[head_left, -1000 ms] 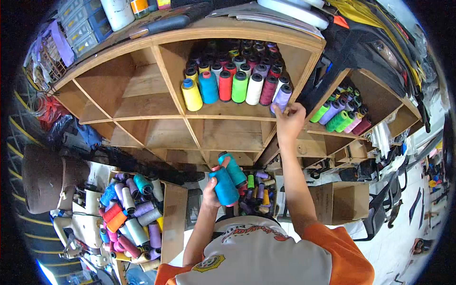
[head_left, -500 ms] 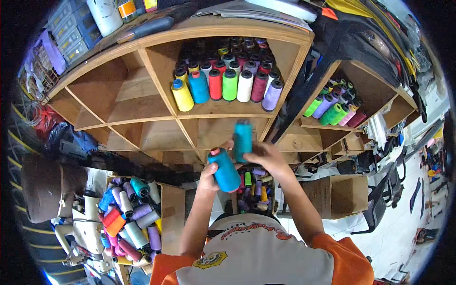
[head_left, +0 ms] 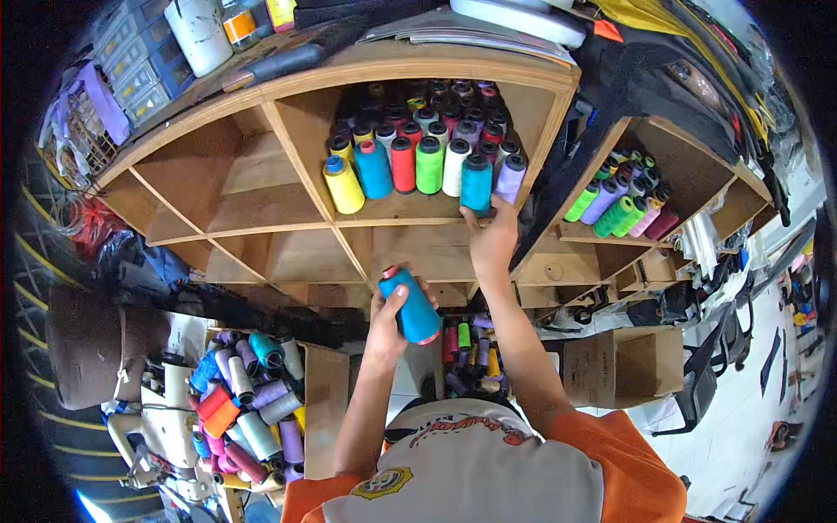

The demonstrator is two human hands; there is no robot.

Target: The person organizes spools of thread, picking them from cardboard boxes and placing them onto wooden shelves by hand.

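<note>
My left hand [head_left: 390,318] is wrapped round a blue thread spool [head_left: 409,307] with a pink core, held tilted below the shelf. Up at the shelf, my right hand [head_left: 495,234] grips the base of a teal spool [head_left: 476,185], which stands upright at the front edge of the compartment. Beside that spool are a cream spool [head_left: 455,167] on its left and a lilac spool [head_left: 510,179] on its right. A green spool [head_left: 429,165], a red spool [head_left: 403,165] and a yellow spool [head_left: 343,185] are further left in the same front row.
The wooden shelf [head_left: 305,225] spans the view, with a second shelf unit [head_left: 602,235] holding spools at right. A cardboard box [head_left: 324,405] of mixed spools lies lower left; another box of spools is under the hands. A cardboard box [head_left: 645,366] sits at lower right.
My right hand has carried the teal spool from beside my left hand up to the shelf's front row. My left hand keeps the blue spool.
</note>
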